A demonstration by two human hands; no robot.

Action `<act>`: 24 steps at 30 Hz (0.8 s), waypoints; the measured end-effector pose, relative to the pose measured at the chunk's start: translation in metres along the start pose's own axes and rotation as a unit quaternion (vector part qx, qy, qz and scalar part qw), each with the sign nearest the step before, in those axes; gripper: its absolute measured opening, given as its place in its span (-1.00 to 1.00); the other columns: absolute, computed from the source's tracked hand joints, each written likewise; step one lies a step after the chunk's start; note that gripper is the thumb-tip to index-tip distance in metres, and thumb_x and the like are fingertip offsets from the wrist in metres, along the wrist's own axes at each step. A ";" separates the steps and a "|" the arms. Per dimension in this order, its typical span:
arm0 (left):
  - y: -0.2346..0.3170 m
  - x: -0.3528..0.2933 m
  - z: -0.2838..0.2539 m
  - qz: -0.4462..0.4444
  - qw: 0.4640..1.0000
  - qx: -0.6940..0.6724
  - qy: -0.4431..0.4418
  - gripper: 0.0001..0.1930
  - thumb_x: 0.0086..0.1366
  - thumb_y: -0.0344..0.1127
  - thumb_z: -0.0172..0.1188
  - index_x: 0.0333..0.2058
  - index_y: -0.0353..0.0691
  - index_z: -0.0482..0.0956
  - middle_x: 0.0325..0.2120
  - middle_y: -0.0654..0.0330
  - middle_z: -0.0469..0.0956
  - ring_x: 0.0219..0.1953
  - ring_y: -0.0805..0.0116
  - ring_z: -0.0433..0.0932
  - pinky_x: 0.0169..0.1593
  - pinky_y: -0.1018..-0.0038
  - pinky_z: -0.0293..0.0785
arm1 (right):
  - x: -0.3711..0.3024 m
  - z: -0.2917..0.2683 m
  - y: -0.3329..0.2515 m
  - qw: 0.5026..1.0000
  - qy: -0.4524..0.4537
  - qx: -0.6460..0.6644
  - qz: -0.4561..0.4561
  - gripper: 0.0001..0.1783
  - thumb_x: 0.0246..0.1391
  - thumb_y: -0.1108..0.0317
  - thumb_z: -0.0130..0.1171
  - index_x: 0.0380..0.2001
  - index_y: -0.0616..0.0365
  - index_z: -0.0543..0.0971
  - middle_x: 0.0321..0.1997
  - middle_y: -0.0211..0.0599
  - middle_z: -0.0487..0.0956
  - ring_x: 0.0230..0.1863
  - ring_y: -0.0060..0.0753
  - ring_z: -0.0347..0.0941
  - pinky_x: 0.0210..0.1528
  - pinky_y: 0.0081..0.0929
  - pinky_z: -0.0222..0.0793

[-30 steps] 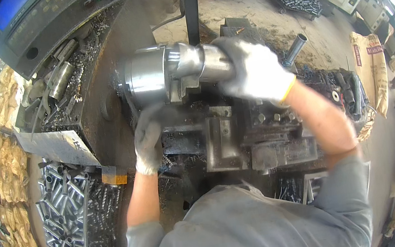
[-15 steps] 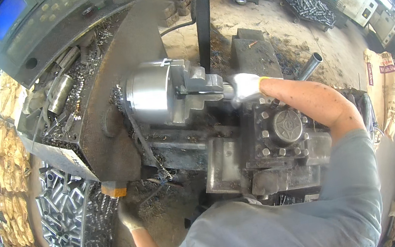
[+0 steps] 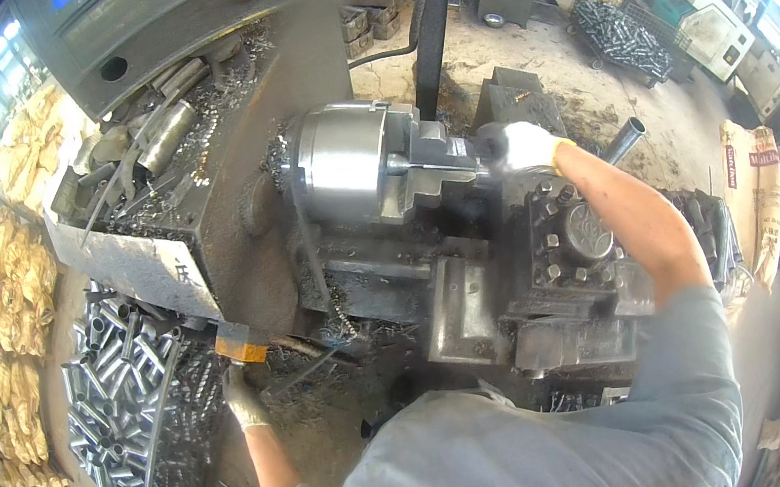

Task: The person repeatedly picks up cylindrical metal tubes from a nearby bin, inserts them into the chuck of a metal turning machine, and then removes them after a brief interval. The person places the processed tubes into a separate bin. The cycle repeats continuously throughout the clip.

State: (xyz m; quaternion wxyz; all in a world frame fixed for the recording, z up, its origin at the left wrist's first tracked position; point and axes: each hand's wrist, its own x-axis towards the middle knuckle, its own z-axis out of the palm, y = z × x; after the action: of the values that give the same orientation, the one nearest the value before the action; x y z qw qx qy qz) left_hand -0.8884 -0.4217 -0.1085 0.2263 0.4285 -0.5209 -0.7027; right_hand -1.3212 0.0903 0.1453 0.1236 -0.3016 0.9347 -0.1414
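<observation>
Fingers of the gloved right hand (image 3: 528,146) curl at the cylindrical metal workpiece (image 3: 482,170); whether they grip it I cannot tell. It lies just left of them, long axis left-right, toward the lathe chuck (image 3: 339,163). The gloved left hand (image 3: 245,401), farther away, is near-left beneath an orange block (image 3: 241,350), finger state unclear.

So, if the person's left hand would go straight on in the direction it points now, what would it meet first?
The left hand would probably meet the orange-yellow block just ahead of it. Depth is unclear: it may already touch the block, or pass underneath.
</observation>
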 end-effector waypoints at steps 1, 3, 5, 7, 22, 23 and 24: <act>0.004 -0.005 0.005 0.037 0.999 0.005 -0.010 -0.76 0.52 -0.12 0.22 -0.19 -0.14 0.72 -0.39 0.45 0.52 -0.39 0.57 0.43 -0.26 0.52 0.35 | -0.016 -0.013 -0.009 0.996 0.038 -0.076 0.037 -0.28 0.11 0.21 0.36 0.35 0.18 0.51 0.19 0.00 0.71 0.23 -0.01 0.65 0.34 -0.18 0.54; 0.022 -0.022 0.016 0.170 0.961 0.197 0.097 -0.67 0.53 -0.06 0.19 -0.05 -0.22 0.66 -0.25 0.24 0.61 -0.22 0.37 0.58 -0.12 0.40 0.48 | -0.069 -0.030 -0.030 0.979 0.193 0.067 0.009 -0.37 0.14 0.23 0.33 0.28 0.20 0.57 0.04 0.06 0.76 0.05 -0.01 0.73 0.16 -0.25 0.62; 0.049 -0.049 0.037 0.263 0.866 0.374 0.201 -0.56 0.55 0.00 0.17 0.08 -0.31 0.60 -0.11 0.02 0.70 -0.06 0.17 0.72 0.01 0.28 0.62 | -0.141 -0.031 -0.059 0.954 0.254 0.156 0.014 -0.51 0.16 0.33 0.30 0.17 0.21 0.63 -0.07 0.01 0.78 -0.04 -0.16 0.76 0.05 -0.26 0.66; 0.093 -0.070 0.070 0.459 0.805 0.341 0.158 -0.50 0.45 -0.26 0.30 0.19 -0.52 0.47 0.06 -0.26 0.63 0.16 -0.13 0.65 0.24 0.08 0.60 | -0.199 -0.008 -0.097 0.927 0.349 0.126 -0.049 -0.62 0.13 0.42 0.30 0.04 0.21 0.72 -0.12 -0.03 0.79 -0.15 -0.25 0.78 -0.06 -0.29 0.70; 0.366 -0.026 0.455 0.518 0.654 0.551 0.014 -0.08 0.45 -0.09 0.21 0.62 -0.01 -0.12 0.00 -0.29 0.70 0.05 -0.24 0.73 0.13 -0.02 0.63 | -0.285 0.155 -0.119 0.902 0.167 0.391 0.071 -0.69 0.17 0.47 0.40 0.00 0.16 0.77 -0.15 -0.13 0.81 -0.15 -0.28 0.77 -0.07 -0.33 0.66; 0.356 -0.036 0.451 0.518 0.675 0.526 0.007 -0.11 0.45 -0.09 0.22 0.61 -0.04 -0.04 0.02 -0.27 0.70 0.06 -0.23 0.73 0.12 0.01 0.63 | -0.285 0.162 -0.113 0.905 0.131 0.398 0.071 -0.66 0.18 0.43 0.41 0.04 0.11 0.75 -0.10 -0.19 0.82 -0.16 -0.26 0.78 -0.07 -0.37 0.68; 0.336 -0.052 0.445 0.604 0.656 0.452 0.026 -0.18 0.46 -0.13 0.23 0.58 -0.12 0.06 0.00 -0.26 0.70 0.03 -0.22 0.73 0.10 0.03 0.65 | -0.284 0.169 -0.111 0.908 0.111 0.399 0.063 -0.65 0.19 0.40 0.40 0.05 0.09 0.75 -0.09 -0.20 0.81 -0.16 -0.29 0.78 -0.06 -0.37 0.68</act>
State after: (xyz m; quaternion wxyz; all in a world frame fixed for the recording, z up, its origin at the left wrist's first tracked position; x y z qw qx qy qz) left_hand -1.2765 -0.2615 0.2619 0.3931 0.0867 -0.9121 -0.0772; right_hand -0.9856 0.1420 0.0672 0.1377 -0.1505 0.8252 -0.5268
